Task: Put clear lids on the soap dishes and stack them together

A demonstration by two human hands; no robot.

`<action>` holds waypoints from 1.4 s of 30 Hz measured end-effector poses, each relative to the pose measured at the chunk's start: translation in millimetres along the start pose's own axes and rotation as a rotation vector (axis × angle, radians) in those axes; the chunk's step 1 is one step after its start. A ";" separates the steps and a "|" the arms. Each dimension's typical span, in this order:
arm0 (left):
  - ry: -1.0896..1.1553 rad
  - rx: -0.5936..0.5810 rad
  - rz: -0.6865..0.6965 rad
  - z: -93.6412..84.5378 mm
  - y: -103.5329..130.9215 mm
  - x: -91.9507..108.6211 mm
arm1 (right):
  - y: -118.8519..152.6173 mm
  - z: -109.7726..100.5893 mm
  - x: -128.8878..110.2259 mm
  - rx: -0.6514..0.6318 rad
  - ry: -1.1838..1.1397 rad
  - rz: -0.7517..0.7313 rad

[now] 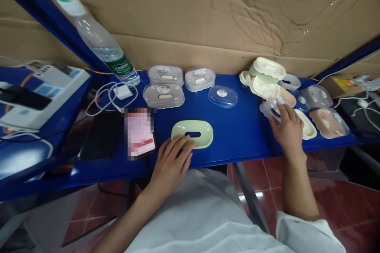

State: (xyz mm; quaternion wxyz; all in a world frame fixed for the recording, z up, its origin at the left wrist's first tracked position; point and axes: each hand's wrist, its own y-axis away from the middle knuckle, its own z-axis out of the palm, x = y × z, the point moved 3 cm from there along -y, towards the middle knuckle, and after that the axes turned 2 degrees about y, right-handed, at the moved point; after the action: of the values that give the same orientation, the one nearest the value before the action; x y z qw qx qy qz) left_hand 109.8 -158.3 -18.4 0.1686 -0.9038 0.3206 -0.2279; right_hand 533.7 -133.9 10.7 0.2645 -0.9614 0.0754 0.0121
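Note:
A pale green oval plastic dish (204,139) with a slot in its middle lies on the blue table. My left hand (175,156) rests with spread fingers on its near left edge. To the right, my right hand (287,128) is at a pile of plastic parts, thumb and bent fingers around a greyish piece (268,110) with a dark slot; its far fingertips are partly hidden. Cream and green dishes (268,69) are stacked just behind it. A cream oval dish (308,126) lies beside this hand, with a covered pink dish (328,122) farther right.
Three lidded grey dishes (164,95) and a loose clear lid (223,95) lie toward the back. On the left are a phone (141,134), a white cable (103,95), a water bottle (103,47) and a power strip (56,91). A cardboard wall (178,19) closes the back.

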 end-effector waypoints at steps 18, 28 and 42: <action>0.005 -0.004 0.000 4.6 -5.2 3.4 | -14.1 13.5 27.6 0.049 -0.021 0.050; 0.076 0.136 -0.034 -1.1 -4.1 0.9 | 110.7 -27.7 72.8 0.018 0.133 0.191; 0.053 0.178 -0.023 -5.4 -19.9 15.6 | 74.0 -4.8 -140.8 -0.268 -0.579 -0.405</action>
State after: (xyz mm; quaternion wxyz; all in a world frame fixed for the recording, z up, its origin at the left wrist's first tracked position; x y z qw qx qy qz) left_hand 127.8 -154.8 -0.2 0.2370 -0.8825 0.2931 -0.2813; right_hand 383.3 -179.6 -13.8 0.1437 -0.9397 -0.1963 0.2405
